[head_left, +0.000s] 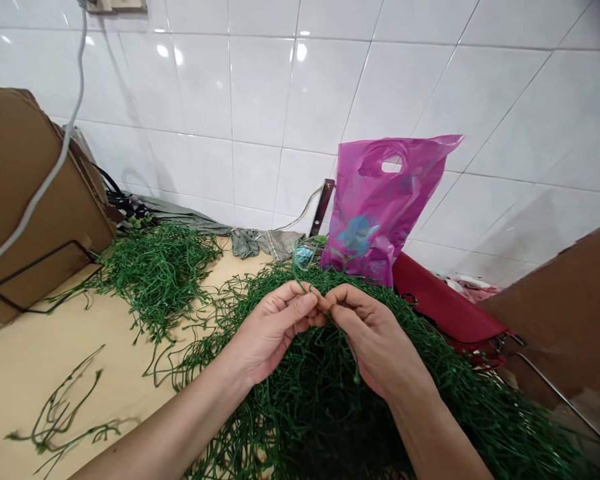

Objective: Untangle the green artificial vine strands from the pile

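Observation:
My left hand (280, 327) and my right hand (380, 340) meet at the fingertips over a large heap of thin green stems (300, 407). Both hands are closed in a pinch on a slender green stem (355, 365). One part of it curves up above my left fingers, and another hangs below my right hand. The exact spot where the fingertips hold it is hidden. These stems look like artificial greenery, with small tips at their ends.
A smaller green pile (160, 270) lies at the left, with loose sprigs (55, 420) nearer me. Behind the heap stands a purple plastic bag (380, 207) against the tiled wall, beside a red bag (445, 300). Cardboard boxes (35, 187) flank both sides; a white cable (55, 170) hangs left.

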Demonstrator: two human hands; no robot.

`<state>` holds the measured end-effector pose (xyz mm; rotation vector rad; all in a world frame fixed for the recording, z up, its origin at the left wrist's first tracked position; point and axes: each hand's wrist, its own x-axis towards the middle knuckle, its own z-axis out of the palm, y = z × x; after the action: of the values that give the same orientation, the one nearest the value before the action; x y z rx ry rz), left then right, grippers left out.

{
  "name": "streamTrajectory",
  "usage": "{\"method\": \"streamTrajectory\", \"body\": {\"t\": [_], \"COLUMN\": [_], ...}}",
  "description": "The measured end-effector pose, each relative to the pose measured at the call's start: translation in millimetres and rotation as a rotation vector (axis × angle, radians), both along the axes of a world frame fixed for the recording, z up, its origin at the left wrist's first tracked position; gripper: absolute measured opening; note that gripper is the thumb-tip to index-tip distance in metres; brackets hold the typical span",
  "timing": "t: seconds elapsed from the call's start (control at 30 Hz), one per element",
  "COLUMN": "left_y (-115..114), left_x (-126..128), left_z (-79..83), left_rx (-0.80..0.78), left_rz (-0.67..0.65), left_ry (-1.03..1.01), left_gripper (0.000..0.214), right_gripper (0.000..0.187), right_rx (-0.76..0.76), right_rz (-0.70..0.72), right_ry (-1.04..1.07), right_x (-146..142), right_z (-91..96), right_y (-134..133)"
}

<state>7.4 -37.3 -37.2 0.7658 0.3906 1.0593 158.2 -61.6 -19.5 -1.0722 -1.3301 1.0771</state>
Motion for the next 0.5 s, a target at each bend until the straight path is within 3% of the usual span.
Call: {"method": "streamTrajectory", "body": {"t": [0.07,0.13,0.2,0.37,0.5], "left_y": [1.4,3.3,5.3,9.3,7.4], "left_x": [-2.0,-5.7,-9.7,-15.3,-14.2], "left_z": [3.3,7.7,11.1,10.7,9.6], "left_rx": [-0.011,0.014,0.049,0.154,0.26], "left_rz": [0.011,0.03,0.061,0.192,0.206], "left_ry": [-0.028,-0.024,0.013,0.132,0.179], "left_gripper": [0.025,0.025,0.024,0.02,0.016], "right_gripper": [0.01,0.013,0.015,0.024,0.031], "right_rx": [-0.041,-0.035,0.031,0.318,0.49], "right_rz": [0.071,0.084,0.014,-0.379,-0.319], "right_ry": [0.162,0.16,-0.018,-0.504,-0.719], "right_x": [5.1,11.3,16.9,19.5,4.0], "right_z": [-4.8,-6.9,-5.0,10.9,11.1], "right_y": [6.2,10.1,10.1,-6.5,-20.0]}}
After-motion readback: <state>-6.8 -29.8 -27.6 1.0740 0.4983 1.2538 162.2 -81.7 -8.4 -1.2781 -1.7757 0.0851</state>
